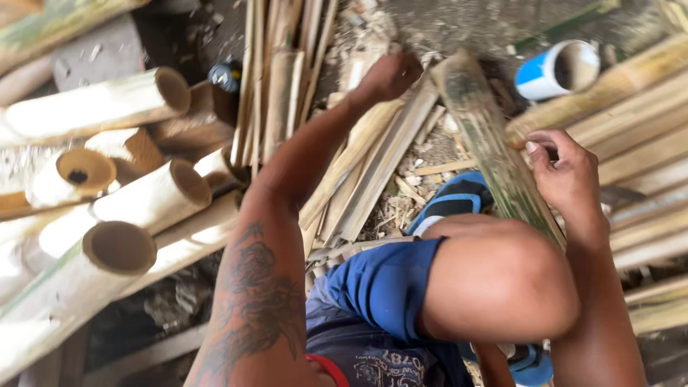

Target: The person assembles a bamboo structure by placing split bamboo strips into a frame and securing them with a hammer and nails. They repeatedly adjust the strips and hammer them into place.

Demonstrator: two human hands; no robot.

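My left hand (388, 74) reaches forward, its fingers curled into a fist at the far end of a pale split bamboo strip (387, 154) that lies among other strips on the ground. It is blurred, so the grip is hard to make out. My right hand (566, 172) sits just right of a long green bamboo slat (487, 143) that runs from the far ground down past my bent knee (502, 279). Its fingers are closed around a dark tool handle, and a dark blade-like part (618, 196) shows beyond the hand.
Thick cut bamboo tubes (122, 247) are piled at the left. More flat slats (645, 154) lie stacked at the right. A blue and white tube (559, 68) lies at the far right, and a dark round object (226, 75) sits near thin strips. My foot wears a blue sandal (459, 197).
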